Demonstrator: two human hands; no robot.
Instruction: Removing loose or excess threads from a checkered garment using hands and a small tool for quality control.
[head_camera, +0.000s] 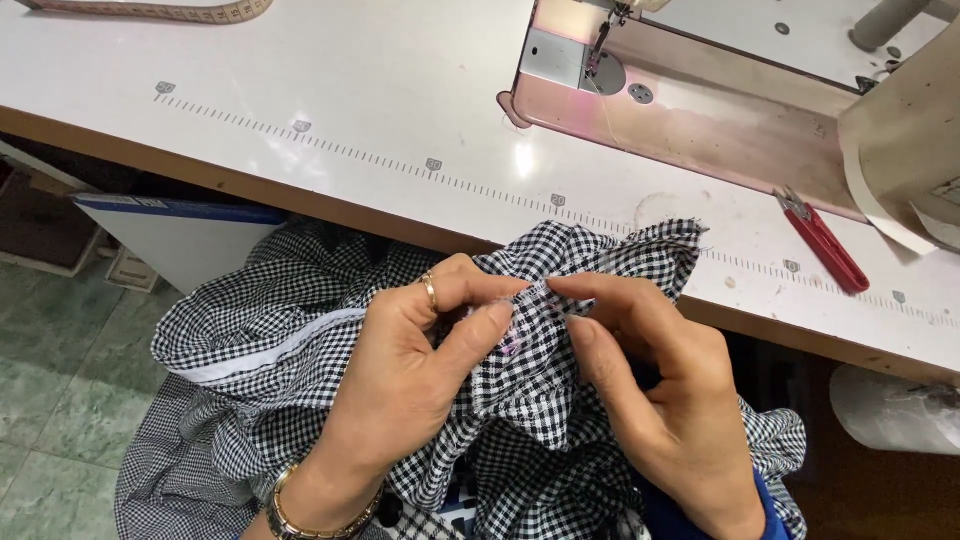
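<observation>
A black-and-white checked fabric (270, 300) lies bunched in my lap, its top edge resting on the white sewing table (330, 90). My left hand (420, 370), with a gold ring and a bracelet at the wrist, pinches a fold of the fabric between thumb and fingers. My right hand (650, 390) pinches the same fold from the right, fingertips nearly touching the left ones. A small purple mark (510, 345) shows on the cloth under my left thumb.
A sewing machine (690, 110) stands at the table's back right, its needle plate (560, 55) near the top. Red thread snips (825, 242) lie right of the fabric. A tape measure (150, 10) curls at the top left. Green tiled floor (60, 380) is at the left.
</observation>
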